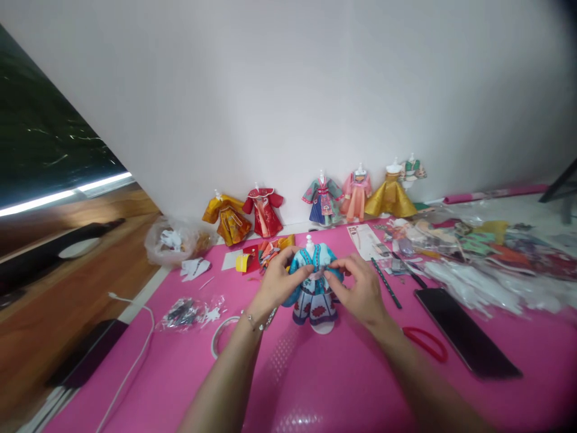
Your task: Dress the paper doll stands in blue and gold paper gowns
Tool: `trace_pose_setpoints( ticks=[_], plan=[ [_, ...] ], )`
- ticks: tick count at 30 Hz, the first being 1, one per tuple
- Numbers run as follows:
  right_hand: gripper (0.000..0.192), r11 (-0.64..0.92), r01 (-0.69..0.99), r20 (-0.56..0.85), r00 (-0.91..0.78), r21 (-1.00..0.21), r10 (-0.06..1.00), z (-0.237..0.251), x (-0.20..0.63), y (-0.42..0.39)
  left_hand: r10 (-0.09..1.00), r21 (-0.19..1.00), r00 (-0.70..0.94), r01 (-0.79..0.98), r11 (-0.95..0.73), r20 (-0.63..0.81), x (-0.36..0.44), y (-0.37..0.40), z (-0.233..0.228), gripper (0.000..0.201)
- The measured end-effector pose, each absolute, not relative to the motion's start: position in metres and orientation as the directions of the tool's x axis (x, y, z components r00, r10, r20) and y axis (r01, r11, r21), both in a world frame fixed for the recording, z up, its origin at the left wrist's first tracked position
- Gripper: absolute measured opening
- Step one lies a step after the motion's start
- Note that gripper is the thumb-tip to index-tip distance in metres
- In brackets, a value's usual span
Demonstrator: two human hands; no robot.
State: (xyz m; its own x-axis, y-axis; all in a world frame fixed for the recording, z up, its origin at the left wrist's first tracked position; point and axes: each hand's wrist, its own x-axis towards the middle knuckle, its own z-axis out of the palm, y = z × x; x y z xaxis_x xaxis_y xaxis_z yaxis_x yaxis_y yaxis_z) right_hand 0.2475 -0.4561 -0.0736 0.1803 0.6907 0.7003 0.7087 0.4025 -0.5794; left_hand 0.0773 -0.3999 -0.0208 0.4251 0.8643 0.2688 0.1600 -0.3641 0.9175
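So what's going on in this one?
A person's left hand and right hand are at the front waist of a small doll outfit of patterned blue and white cloth, thumbs close to its pale sash. A round white base shows below it, against the glossy pink tabletop. Other small outfits, including a red cloth robe, are lined up by the white wall.

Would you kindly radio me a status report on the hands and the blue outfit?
Left hand, right hand both at waist of outfit. Outfit upright. Red handle to right, apart; nothing seen blocking.
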Motion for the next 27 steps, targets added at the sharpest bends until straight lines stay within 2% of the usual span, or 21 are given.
trace_pose_setpoints(
  ticks=[6, 17, 27],
  plan=[
    [0.011, 0.461, 0.657, 0.71, 0.164, -0.597, 0.685, -0.064, 0.25, -0.45, 0.863, 0.917, 0.422, 0.153, -0.369, 0.277, 0.078, -0.401, -0.018, 0.032],
    [0.01, 0.473, 0.692, 0.703, 0.07, -0.545, 0.707, -0.062, 0.251, -0.445, 0.897, 0.938, 0.359, 0.131, -0.322, 0.258, 0.084, -0.401, -0.019, 0.031],
    [0.009, 0.492, 0.675, 0.708, 0.064, -0.55, 0.704, -0.074, 0.251, -0.455, 0.908, 0.935, 0.33, 0.15, -0.322, 0.26, 0.079, -0.399, -0.02, 0.037]
  ],
)
